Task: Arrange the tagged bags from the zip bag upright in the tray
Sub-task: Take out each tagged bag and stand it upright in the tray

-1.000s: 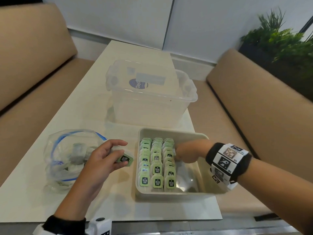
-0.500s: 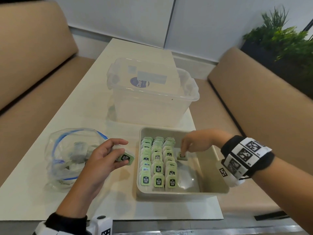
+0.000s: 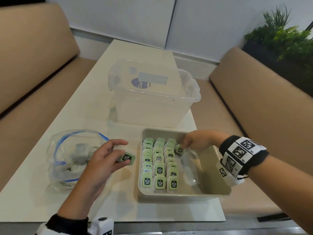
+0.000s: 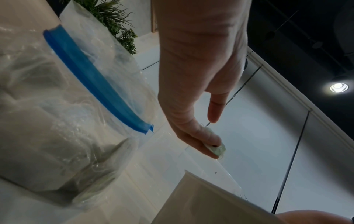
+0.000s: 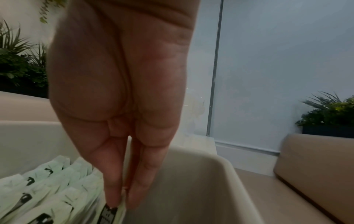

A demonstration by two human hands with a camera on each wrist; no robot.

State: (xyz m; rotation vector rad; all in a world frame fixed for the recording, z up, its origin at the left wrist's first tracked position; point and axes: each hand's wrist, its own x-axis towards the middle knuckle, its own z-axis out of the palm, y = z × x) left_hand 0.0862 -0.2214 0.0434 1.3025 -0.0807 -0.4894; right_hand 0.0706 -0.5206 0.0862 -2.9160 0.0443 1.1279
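A beige tray [image 3: 215, 170] near the table's front holds three rows of upright tea bags with green tags [image 3: 159, 163]. My right hand [image 3: 194, 141] reaches in from the right and pinches one green-tagged bag [image 3: 179, 149] at the far end of a fourth row; the wrist view shows thumb and finger closed on its tag [image 5: 113, 212]. My left hand [image 3: 105, 158] hovers left of the tray and holds another tagged bag [image 3: 127, 158] between thumb and fingers, seen edge-on as the tag [image 4: 214, 149]. A clear zip bag [image 3: 71, 155] with a blue seal lies further left, more bags inside.
A clear plastic storage box [image 3: 152, 94] stands right behind the tray. Tan bench seats [image 3: 264, 106] flank the table on both sides. A planter with green foliage [image 3: 286, 38] sits at the far right. The tray's right half [image 3: 203, 177] holds no bags.
My right hand has lifted and drawn back slightly from the tray floor, still pinching the bag beside the third row. The left hand stays put with its bag.
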